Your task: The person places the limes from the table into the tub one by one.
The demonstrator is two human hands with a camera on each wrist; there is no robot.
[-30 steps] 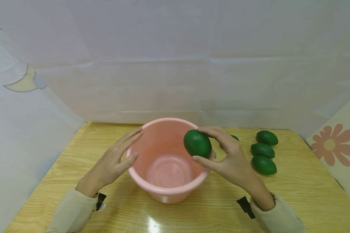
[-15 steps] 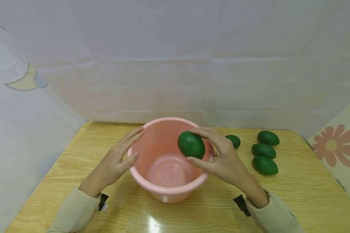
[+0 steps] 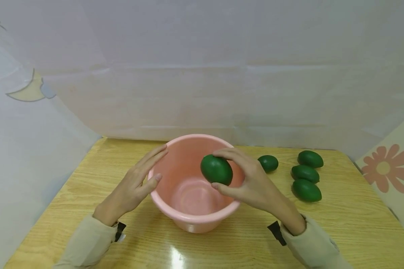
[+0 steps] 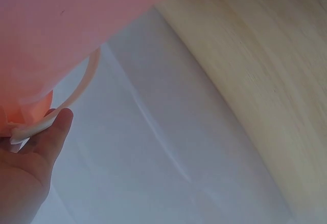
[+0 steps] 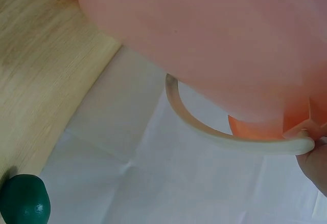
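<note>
A pink plastic bucket [image 3: 193, 220] stands on the table, its inside bare in the head view. The left hand [image 3: 132, 186] rests on the left of its rim, fingers fairly straight, thumb over the edge. In the left wrist view the left hand's thumb [image 4: 64, 119] lies beside the pale bucket handle [image 4: 84, 83]. Over the bucket's opening the right hand [image 3: 250, 181] grips a smooth green oval fruit [image 3: 217, 170] between thumb and fingers. Only a bit of the right hand [image 5: 314, 168] shows in the right wrist view, near the handle's end; the held fruit is hidden there.
Right of the bucket lies one green fruit [image 3: 268, 163]. Farther right are three more in a column, the middle fruit [image 3: 305, 173] among them. The wooden table [image 3: 350, 224] ends at a pale sheet [image 3: 202, 93] behind it.
The right hand has carried the held green fruit leftward and slightly down, farther over the bucket. The fruit on the table behind that hand shows more fully. The left hand stays at the rim.
</note>
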